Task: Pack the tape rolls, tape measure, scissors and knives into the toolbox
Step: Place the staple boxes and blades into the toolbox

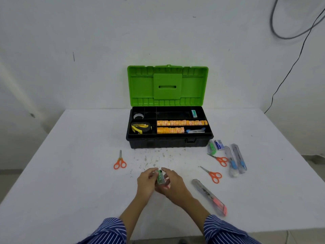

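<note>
Both your hands, left [146, 182] and right [173, 184], grip a small green utility knife [160, 177] over the counter [70, 173], near you. Toolbox [168, 138] open; tape measure [141, 128] and tape rolls [182, 122] inside.

tape measure [141, 127] in toolbox [168, 143] | knives [235, 159] right of it
</note>
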